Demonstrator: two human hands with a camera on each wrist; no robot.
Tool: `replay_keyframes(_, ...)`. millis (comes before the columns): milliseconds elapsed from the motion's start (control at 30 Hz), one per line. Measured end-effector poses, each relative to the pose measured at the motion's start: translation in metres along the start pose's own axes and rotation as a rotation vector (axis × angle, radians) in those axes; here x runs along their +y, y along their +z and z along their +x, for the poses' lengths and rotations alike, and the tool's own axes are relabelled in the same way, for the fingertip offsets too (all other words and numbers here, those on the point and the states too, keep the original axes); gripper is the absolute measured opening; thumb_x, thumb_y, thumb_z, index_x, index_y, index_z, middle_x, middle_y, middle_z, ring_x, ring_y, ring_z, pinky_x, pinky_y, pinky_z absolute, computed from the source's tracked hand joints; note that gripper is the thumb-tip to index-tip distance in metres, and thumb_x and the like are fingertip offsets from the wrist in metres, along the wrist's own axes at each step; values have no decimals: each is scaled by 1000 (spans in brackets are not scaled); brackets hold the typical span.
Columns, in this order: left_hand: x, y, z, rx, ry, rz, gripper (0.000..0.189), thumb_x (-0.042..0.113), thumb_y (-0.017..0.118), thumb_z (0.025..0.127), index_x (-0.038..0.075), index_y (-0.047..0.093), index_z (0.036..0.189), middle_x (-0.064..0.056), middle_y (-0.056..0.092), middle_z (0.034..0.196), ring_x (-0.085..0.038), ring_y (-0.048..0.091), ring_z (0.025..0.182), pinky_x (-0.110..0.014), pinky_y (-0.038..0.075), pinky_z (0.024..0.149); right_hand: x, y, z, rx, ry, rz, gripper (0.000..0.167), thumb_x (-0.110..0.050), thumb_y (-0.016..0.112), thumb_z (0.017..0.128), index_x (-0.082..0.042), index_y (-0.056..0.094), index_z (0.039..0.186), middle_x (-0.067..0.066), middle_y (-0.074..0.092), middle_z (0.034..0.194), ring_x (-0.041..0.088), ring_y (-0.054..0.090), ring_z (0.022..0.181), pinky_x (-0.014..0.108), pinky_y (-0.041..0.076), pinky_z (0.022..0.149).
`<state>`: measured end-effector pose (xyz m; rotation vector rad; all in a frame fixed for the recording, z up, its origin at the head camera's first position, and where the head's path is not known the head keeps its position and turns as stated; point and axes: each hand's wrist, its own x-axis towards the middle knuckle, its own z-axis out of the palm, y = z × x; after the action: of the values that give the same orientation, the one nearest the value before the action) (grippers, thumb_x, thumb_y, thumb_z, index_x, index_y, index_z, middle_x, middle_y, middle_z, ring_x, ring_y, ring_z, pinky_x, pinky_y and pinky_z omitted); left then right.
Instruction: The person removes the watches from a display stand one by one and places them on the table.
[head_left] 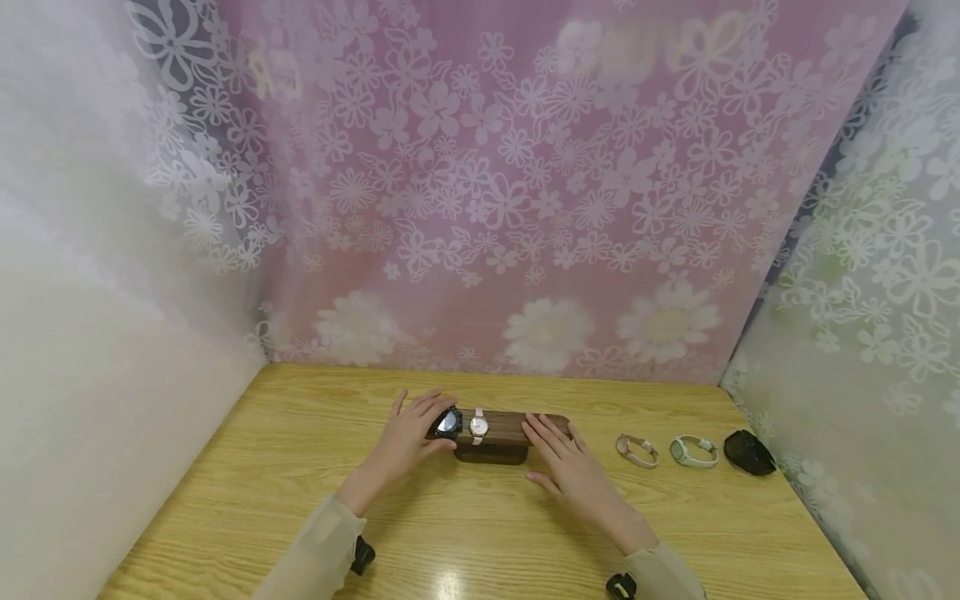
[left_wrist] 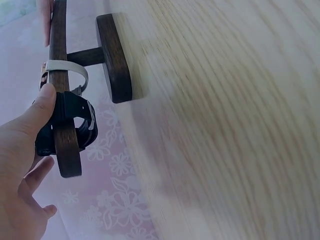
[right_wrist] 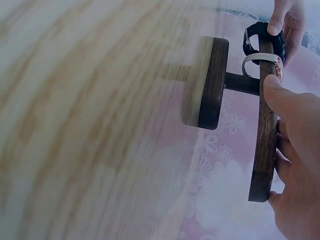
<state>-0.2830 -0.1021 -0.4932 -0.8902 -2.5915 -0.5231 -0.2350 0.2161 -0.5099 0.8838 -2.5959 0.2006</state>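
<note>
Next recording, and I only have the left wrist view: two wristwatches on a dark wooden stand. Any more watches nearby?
Observer: Yes. The head view shows a beige-pink wristwatch and a pale green wristwatch on the tabletop, right of the wooden stand.
Operator: The right hand is only a sliver to me. Where is it?
Observer: In the head view, its fingers lie over the right end of the stand.
Operator: And the white-strapped wristwatch, which I see edge-on?
Observer: Its pale face shows in the head view.
</note>
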Motion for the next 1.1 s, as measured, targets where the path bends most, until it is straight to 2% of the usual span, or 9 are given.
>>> replay_keyframes(267, -9, -3, -8, 67, 36, 60, 70, 36, 82, 83, 12, 57, 144, -9, 63, 138, -29, 59, 126, -65, 24, 118, 1, 1, -1, 20, -11, 13, 79, -34, 75, 92, -6, 38, 157, 8, 32, 164, 33, 37, 147, 62, 26, 118)
replay_keyframes(533, -22, -13, -17, 125, 52, 84, 72, 31, 87, 77, 9, 60, 139, -11, 65, 133, -34, 62, 120, -67, 30, 114, 2, 1, -1, 28, -18, 2, 79, -35, 75, 92, -6, 39, 156, 9, 34, 164, 31, 34, 149, 60, 27, 118)
replay_keyframes(767, -35, -28, -28, 156, 51, 105, 72, 27, 89, 75, 7, 61, 138, -14, 67, 128, -36, 63, 116, -64, 38, 110, 1, 3, -1, 21, 0, 7, 80, -34, 75, 92, -7, 38, 157, 6, 30, 165, 28, 31, 151, 60, 25, 119)
replay_keyframes(900, -44, -39, -35, 174, 45, 152, 73, 27, 91, 73, 7, 61, 136, -14, 68, 126, -35, 63, 115, -63, 41, 107, 1, 3, 0, 15, 11, 24, 79, -33, 76, 92, -7, 38, 157, 5, 30, 165, 28, 30, 151, 59, 22, 121)
replay_keyframes(1100, -56, -55, -46, 140, 3, 203, 73, 26, 91, 72, 7, 62, 136, -13, 67, 127, -36, 62, 116, -63, 40, 108, 0, 2, 0, 21, -1, 23, 79, -32, 76, 92, -6, 39, 157, 7, 31, 165, 31, 33, 149, 61, 25, 119)
